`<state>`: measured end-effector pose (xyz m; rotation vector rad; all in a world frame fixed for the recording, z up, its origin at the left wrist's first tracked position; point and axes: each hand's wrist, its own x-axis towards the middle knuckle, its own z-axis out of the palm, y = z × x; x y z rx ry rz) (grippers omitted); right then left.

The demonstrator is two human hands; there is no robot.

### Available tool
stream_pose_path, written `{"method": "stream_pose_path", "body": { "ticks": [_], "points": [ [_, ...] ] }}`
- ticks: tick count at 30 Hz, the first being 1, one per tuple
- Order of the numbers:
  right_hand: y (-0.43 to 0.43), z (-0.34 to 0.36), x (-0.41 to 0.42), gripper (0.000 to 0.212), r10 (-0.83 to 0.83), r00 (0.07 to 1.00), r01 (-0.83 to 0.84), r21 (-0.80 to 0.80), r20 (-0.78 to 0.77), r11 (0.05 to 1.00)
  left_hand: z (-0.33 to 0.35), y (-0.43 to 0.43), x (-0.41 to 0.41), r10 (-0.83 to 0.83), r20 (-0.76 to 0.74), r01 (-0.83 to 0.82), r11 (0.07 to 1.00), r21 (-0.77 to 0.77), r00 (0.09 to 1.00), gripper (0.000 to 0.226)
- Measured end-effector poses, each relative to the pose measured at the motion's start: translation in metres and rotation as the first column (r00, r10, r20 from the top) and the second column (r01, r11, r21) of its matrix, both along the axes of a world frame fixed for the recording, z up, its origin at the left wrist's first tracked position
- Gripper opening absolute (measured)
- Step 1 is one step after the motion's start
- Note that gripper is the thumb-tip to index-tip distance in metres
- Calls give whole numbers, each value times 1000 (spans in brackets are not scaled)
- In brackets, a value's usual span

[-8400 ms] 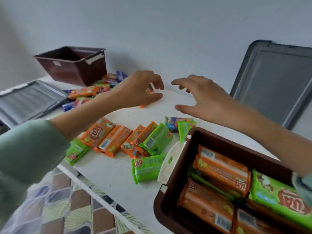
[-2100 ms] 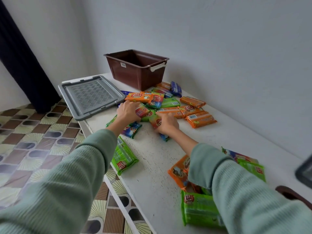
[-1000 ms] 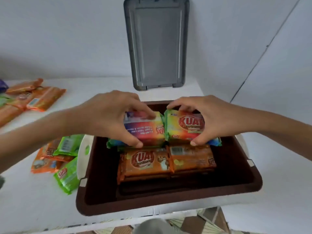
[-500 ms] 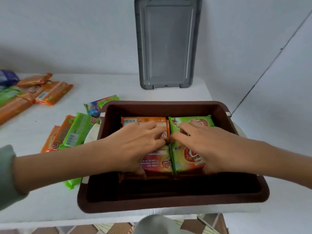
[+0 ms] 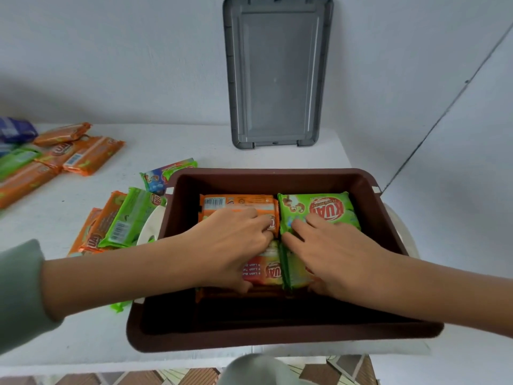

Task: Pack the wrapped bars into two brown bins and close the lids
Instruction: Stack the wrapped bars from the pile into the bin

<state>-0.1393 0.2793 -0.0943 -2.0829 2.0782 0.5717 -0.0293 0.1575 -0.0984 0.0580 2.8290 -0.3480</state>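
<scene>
Both grips are down inside the brown bin point(image 5: 277, 341), which sits at the near edge of the white counter point(image 5: 200, 145). My left grip point(image 5: 233, 245) is laid palm-down over a red bar point(image 5: 263, 270). Its fingers bend over the bar's far edge and its thumb is tucked at the near edge, so it's closed around that bar. My right grip point(image 5: 333, 257) lies flatter, fingers nearly straight and spread. It's pressing on the near green bar point(image 5: 294, 270), fingertips reaching onto the far green bar point(image 5: 319, 209); it's closed around nothing that I can see.

The red bar and near green bar sit side by side, touching along their long edges. Behind them in the bin are an orange bar point(image 5: 238, 202), barcode up, and that far green bar, also side by side. The front strip of the bin floor is dark; I can't make out what's there.

The grey lid point(image 5: 277, 73) stands upright against the wall behind the bin, off it. Just beside the bin's left wall, by its white handle point(image 5: 150, 226), lie overlapping orange and green bars point(image 5: 122, 218), with a multicoloured bar point(image 5: 166, 173) beyond them. Well apart at far left is another pile of bars point(image 5: 69, 154). A green sleeve point(image 5: 19, 287) covers my left arm.
</scene>
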Motion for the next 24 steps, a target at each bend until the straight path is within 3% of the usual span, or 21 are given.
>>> {"method": "stream_pose_path", "body": {
  "ticks": [6,9,15,20,24],
  "points": [
    [-12,1,-2,63,51,998,-50,33,-34,998,2,1,-7,-34,5,34,999,-2,999,72],
    [-17,9,-6,68,65,998,-65,1,27,998,7,-7,-7,7,5,-8,993,118,1000,72],
    [-36,31,-10,48,67,988,-45,-156,138,987,26,-36,0,165,-99,-118,922,369,981,51],
    [-72,56,-10,43,108,978,-40,-347,178,937,55,-75,15,380,-273,-184,819,544,884,34],
    [-131,66,3,54,168,959,-50,-449,227,892,67,-117,41,540,-367,-315,795,519,758,31]
  ]
}}
